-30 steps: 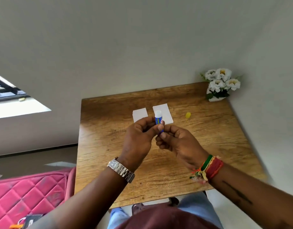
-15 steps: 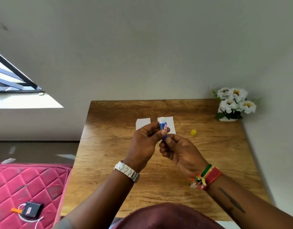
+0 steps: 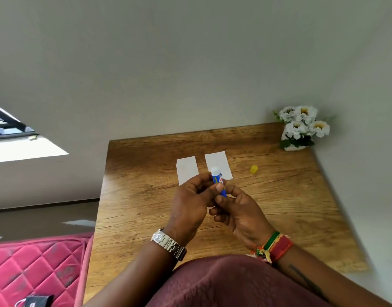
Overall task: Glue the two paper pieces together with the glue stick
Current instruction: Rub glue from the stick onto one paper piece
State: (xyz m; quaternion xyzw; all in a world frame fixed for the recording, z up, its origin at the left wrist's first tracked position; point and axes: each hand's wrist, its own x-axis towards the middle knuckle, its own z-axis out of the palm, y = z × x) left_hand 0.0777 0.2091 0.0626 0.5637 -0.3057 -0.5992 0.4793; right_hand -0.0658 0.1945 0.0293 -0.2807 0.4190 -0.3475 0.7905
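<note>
Held the glue stick [image 3: 218, 181] upright above the worktop [image 3: 146, 196], left hand [image 3: 190, 204] gripping the barrel, right hand [image 3: 239, 209] pinching its base, probably twisting. Cap [image 3: 254, 169] already off, lying apart at right. Left both paper pieces [image 3: 187, 170] [image 3: 219, 161] flat, side by side, not touching; no glue visible, spreading and pressing yet undone.

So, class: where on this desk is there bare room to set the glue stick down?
Bare wood lies left of the left paper piece, and along the near edge of the table before the hands. It is crowded around the right paper piece, the yellow cap and the flower pot.
</note>
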